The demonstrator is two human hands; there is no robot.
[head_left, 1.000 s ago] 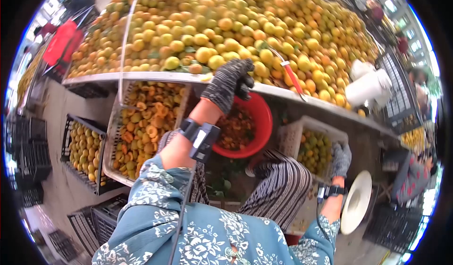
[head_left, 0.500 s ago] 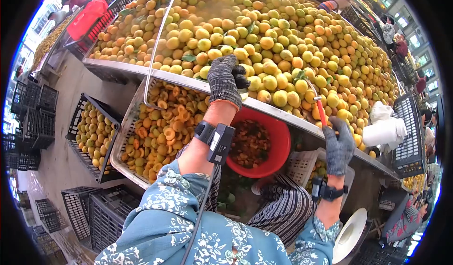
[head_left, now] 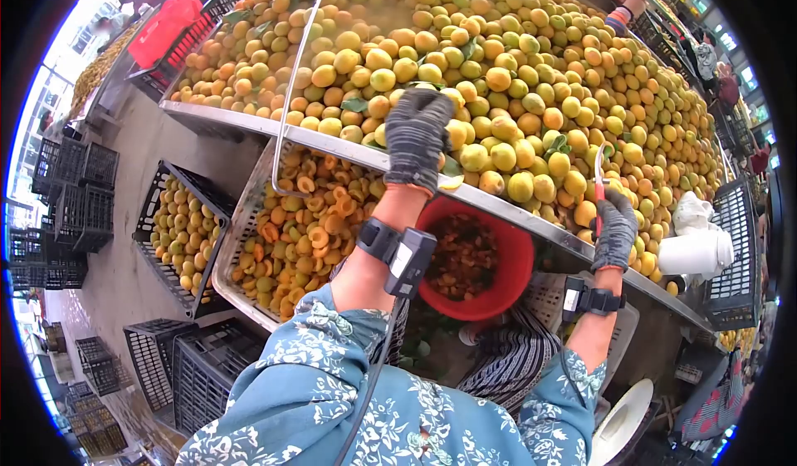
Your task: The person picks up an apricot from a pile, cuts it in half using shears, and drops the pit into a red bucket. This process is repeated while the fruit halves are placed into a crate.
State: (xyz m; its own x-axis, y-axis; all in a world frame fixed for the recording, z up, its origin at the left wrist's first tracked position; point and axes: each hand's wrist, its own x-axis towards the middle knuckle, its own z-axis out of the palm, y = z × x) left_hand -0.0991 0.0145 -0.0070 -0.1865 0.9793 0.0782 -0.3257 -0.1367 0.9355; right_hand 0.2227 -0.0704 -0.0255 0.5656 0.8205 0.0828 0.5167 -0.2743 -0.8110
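My left hand (head_left: pixel 419 138), in a dark grey knit glove, is above the near metal edge of a table heaped with apricots (head_left: pixel 531 105). Its fingers are curled and mostly hidden behind the back of the hand; whatever they hold, if anything, does not show. A pale yellow piece of fruit (head_left: pixel 452 183) shows just below it at the edge. My right hand (head_left: pixel 616 227), gloved too, is closed around the red handle of a small curved knife (head_left: pixel 599 185). The thin blade points up over the apricots at the right.
Beneath the edge are a white crate (head_left: pixel 222 271) of halved apricots and a red bucket (head_left: pixel 521 271) with fruit scraps. A black crate (head_left: pixel 156 254) of whole apricots stands left. A white jug (head_left: pixel 693 254) is at right. Another person's arm (head_left: pixel 627 1) reaches in across the pile.
The view has shifted slightly, so the scene sits further right. My left hand has turned its back more to the camera. My right hand still holds the knife, its blade now more upright.
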